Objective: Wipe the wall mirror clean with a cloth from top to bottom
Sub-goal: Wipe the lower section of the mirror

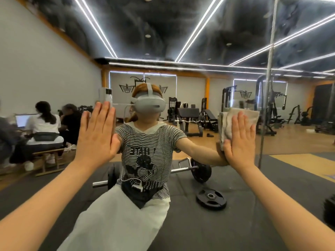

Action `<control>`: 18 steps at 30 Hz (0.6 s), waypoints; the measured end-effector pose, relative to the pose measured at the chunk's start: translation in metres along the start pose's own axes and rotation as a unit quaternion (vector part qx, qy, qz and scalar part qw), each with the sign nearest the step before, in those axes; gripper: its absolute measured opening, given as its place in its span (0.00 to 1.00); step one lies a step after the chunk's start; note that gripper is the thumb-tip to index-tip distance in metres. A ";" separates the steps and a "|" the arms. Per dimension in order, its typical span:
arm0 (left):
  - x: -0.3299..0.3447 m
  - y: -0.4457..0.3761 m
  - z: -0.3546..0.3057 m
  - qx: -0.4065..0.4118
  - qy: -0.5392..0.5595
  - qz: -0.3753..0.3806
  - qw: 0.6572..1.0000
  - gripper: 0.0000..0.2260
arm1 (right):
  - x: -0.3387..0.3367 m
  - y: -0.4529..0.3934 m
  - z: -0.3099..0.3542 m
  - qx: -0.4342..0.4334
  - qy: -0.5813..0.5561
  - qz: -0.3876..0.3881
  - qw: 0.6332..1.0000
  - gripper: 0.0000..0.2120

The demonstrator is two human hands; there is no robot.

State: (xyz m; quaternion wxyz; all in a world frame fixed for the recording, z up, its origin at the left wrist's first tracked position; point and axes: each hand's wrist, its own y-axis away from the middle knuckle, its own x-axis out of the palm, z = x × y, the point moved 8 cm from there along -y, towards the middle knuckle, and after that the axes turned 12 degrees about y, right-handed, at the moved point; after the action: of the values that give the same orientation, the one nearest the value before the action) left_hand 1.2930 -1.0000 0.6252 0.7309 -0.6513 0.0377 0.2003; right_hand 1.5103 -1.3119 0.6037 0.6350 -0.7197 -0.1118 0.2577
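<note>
**Both palms flat on the gym mirror, cloth under the right one**

Nearly everything in view is a reflection in the wall mirror (199,42), which fills the picture; a vertical seam (268,87) between its panels runs down near the right side. Taking the reflected person (145,151) in the striped shirt at the centre as the landmark: far to that figure's left, two seated people (45,127) appear in the glass with their backs to the mirror, one facing a lit laptop (22,120).

Just left of the reflected figure's head, the left hand (96,136) lies flat on the glass with fingers straight and close together, pointing up, holding nothing.

Below the figure, a barbell (181,171) lies on a dark mat (244,196), and a loose weight plate (211,199) rests on the mat lower to the figure's right.

Right of the figure, at about shoulder height, the right hand (239,142) presses a folded pale cloth (235,115) against the mirror, fingers straight and slightly spread, pointing up. The cloth shows above the fingertips and beside the thumb, sitting just left of the seam. Weight machines (262,109) stand reflected behind it.
</note>
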 end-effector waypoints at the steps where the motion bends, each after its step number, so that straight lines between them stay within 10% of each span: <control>1: 0.000 0.000 0.000 -0.001 0.001 0.002 1.000 0.32 | 0.001 0.009 0.001 -0.004 -0.005 0.001 1.000 0.34; 18: 0.037 0.134 -0.035 -0.130 0.041 0.016 0.991 0.37 | 0.012 0.068 0.012 0.022 0.023 0.001 0.999 0.32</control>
State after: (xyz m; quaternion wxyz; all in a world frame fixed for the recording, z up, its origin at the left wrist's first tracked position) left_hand 1.2889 -1.0155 0.4829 0.6347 -0.7478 0.0517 0.1879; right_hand 1.5028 -1.3076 0.5338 0.6528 -0.7115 -0.0906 0.2437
